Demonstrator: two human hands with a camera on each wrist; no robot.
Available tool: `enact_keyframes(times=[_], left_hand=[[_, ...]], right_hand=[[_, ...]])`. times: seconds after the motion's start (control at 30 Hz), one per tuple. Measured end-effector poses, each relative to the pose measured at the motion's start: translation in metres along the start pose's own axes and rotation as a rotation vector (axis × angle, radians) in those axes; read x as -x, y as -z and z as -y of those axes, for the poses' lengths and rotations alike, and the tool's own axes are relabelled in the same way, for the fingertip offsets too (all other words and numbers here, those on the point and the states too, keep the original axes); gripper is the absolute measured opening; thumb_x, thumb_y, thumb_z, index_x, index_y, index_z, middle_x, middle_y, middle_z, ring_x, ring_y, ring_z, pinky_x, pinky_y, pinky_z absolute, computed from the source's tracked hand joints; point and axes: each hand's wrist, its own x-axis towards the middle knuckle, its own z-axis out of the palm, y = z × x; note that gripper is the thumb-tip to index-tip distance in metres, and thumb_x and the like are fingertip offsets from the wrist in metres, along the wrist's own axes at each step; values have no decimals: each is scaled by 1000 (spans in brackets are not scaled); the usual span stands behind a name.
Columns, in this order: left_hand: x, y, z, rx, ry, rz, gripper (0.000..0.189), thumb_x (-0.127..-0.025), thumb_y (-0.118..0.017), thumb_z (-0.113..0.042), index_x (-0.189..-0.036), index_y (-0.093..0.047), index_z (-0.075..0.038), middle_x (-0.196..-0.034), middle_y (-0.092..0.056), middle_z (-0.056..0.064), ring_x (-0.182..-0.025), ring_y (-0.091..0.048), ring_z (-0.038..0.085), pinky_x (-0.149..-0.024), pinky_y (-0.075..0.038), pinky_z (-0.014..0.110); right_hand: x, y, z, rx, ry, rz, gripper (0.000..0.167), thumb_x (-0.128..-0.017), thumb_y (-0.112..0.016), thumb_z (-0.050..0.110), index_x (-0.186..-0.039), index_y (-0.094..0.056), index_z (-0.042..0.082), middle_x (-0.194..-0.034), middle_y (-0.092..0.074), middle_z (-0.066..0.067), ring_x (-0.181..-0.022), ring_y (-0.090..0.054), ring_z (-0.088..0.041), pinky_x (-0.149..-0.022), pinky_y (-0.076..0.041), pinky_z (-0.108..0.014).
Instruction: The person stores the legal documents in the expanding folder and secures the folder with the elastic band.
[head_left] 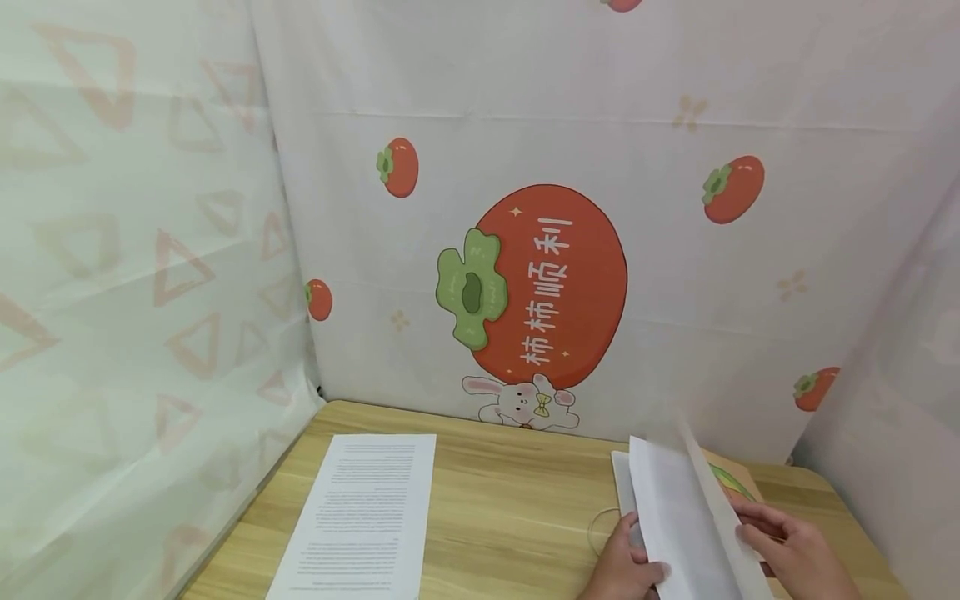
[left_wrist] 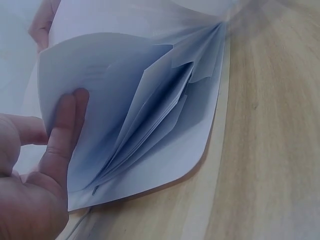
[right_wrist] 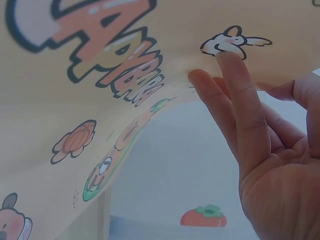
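An expanding file folder with fanned white pockets stands partly spread at the table's right side. My left hand pinches a white leaf at the folder's front, thumb on one face and fingers on the other; whether it is a loose sheet or a divider I cannot tell. Between thumb and fingers, my right hand holds the folder's cover raised. In the right wrist view its outer face is peach with cartoon animals and lettering, the fingertips lying against the print.
A printed sheet of paper lies flat on the left of the wooden table. A thin cord loops out beside the folder. White fabric walls with persimmon and triangle prints enclose the back and sides.
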Motion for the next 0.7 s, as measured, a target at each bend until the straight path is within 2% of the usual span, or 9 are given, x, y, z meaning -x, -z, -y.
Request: enact_keyframes(times=[0.17, 0.43, 0.7], left_hand=[[0, 2, -4, 70, -17, 18, 69, -82, -65, 18, -144, -46, -7, -85, -70, 15, -79, -72, 35, -67, -61, 50], [3, 6, -7, 52, -48, 0, 72, -83, -66, 16, -148, -44, -5, -83, -70, 12, -75, -72, 31, -63, -61, 44], [4, 2, -1, 19, -26, 23, 72, -83, -66, 15, -145, -46, -14, -82, -69, 11, -73, -72, 30, -63, -61, 43]], right_hand=[[1, 3, 0, 8, 5, 2, 52, -104, -63, 23, -141, -52, -12, -126, -68, -23, -87, -67, -10, -71, -59, -35], [3, 6, 0, -29, 6, 1, 50, -104, -63, 21, -141, -54, -11, -125, -69, -20, -86, -69, -12, -72, -60, -36], [4, 6, -1, -10, 9, -6, 52, -103, -63, 24, -142, -54, -9, -127, -68, -18, -87, -68, -9, -72, -59, -34]])
